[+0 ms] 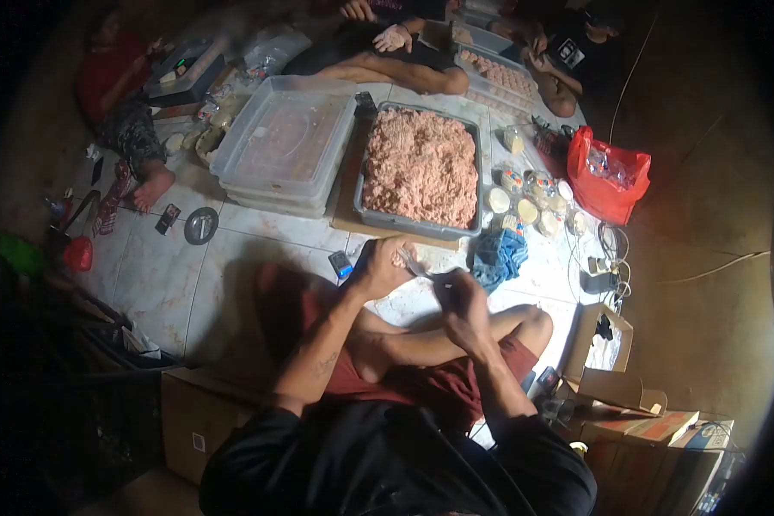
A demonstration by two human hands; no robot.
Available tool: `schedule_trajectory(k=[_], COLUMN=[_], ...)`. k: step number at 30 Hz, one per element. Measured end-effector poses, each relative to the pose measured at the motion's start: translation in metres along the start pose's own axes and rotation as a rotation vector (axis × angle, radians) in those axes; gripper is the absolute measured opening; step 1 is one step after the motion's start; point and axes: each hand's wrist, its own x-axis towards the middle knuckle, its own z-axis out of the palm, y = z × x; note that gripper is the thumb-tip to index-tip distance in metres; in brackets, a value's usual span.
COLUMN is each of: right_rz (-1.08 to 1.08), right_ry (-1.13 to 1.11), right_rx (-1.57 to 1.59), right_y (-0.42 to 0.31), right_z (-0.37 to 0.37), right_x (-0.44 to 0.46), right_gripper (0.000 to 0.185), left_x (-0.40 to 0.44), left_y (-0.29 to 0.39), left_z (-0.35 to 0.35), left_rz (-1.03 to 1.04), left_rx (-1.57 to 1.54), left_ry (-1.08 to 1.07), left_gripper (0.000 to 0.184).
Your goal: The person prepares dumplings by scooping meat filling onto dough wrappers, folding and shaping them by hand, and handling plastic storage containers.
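My left hand (380, 271) is curled around a small portion of pinkish mixture (399, 255), held above my lap. In my right hand (463, 303) is a small metal tool (416, 265) with a dark handle; its tip meets the left hand's fingers. Whether it is a spoon or a spatula I cannot make out. Just beyond both hands, a grey tub (421, 227) stands on cardboard, heaped with coarse pink minced mixture (421, 163). A crumpled blue cloth (499, 260) lies to the right of my right hand.
Stacked clear plastic bins (284, 138) stand left of the tub. Several round pale-topped containers (527, 210) and a red plastic bag (606, 176) are on the right. A blue pack (341, 266) and a dark ashtray (201, 226) lie leftward. Other people sit around the far side.
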Motion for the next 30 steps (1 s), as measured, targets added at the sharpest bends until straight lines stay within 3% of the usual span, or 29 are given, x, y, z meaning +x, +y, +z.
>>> schedule_trajectory(k=[1,2,5,6,7,9,11,12,15,16,17,19,20,21,22,23,25,27,29,30], right_rz=[0.003,-0.032,-0.015,0.016,-0.050,0.010,0.095,-0.011,-0.016,-0.030,-0.037,0.014,0.026,0.088,0.090,0.088,0.066,-0.034,-0.010,0.000], right_ry=[-0.093,-0.041,0.105,0.028,-0.101,-0.098,0.038,0.085,-0.073,-0.061,-0.061,0.107,0.068,-0.088,-0.141,-0.197,-0.039,0.058,0.085,0.105], right_rx=[-0.105,-0.015,0.124,0.152,0.040,-0.111,0.151,0.119,-0.060,-0.057,-0.056,0.143,0.219,0.007,-0.017,-0.041,0.129,0.122,0.143,0.177], right_y=[0.003,0.014,0.005,0.009,0.014,0.006,0.000,0.010,0.010,0.007,0.007,0.010,0.018,0.007,0.017,0.028,0.028,0.059,0.081,0.101], right_z=[0.003,0.006,-0.007,-0.004,0.002,0.000,-0.006,-0.007,0.007,0.004,0.000,-0.003,0.004,0.003,0.009,0.015,0.013,0.002,-0.012,-0.014], right_x=[-0.003,-0.004,-0.008,-0.008,-0.004,-0.003,-0.007,-0.007,-0.001,-0.001,0.000,-0.004,-0.003,-0.001,0.002,0.006,0.011,0.024,0.036,0.040], right_gripper=[0.006,0.005,0.006,0.006,0.004,0.004,0.003,0.003,0.002,0.002,0.002,0.004,0.003,0.005,0.006,0.008,0.013,0.018,0.009,0.006], left_x=[-0.001,-0.002,-0.011,-0.010,-0.009,-0.009,-0.012,-0.013,-0.007,-0.004,-0.010,-0.010,-0.009,-0.008,-0.003,-0.002,-0.005,-0.014,-0.019,-0.022], left_y=[-0.001,-0.003,0.007,-0.005,-0.015,-0.013,0.024,0.009,-0.022,0.007,0.012,-0.009,-0.017,-0.020,-0.022,-0.025,-0.028,-0.042,-0.065,-0.080], left_z=[0.010,0.013,-0.014,-0.005,0.009,0.010,-0.016,-0.016,0.011,-0.001,-0.013,-0.019,-0.017,-0.012,-0.003,-0.005,-0.024,-0.036,-0.066,-0.077], left_rz=[0.011,0.109,0.119,0.112,0.192,0.284,0.104,0.049,0.131,0.147,0.018,0.027,-0.016,-0.062,0.146,-0.013,-0.100,-0.165,-0.179,-0.225], left_rx=[0.123,-0.146,-0.127,-0.126,0.054,0.240,-0.075,-0.047,0.013,-0.097,-0.091,-0.185,-0.151,-0.115,0.056,-0.046,-0.008,-0.128,0.073,-0.001], left_ry=[0.076,0.138,0.066,0.060,0.163,0.266,0.082,0.017,0.127,0.063,0.058,0.008,-0.034,-0.076,0.090,0.014,-0.076,0.036,0.049,0.059], left_gripper=[0.036,0.035,0.034,0.034,0.033,0.032,0.032,0.034,0.039,0.038,0.037,0.039,0.040,0.040,0.034,0.037,0.043,0.052,0.052,0.052])
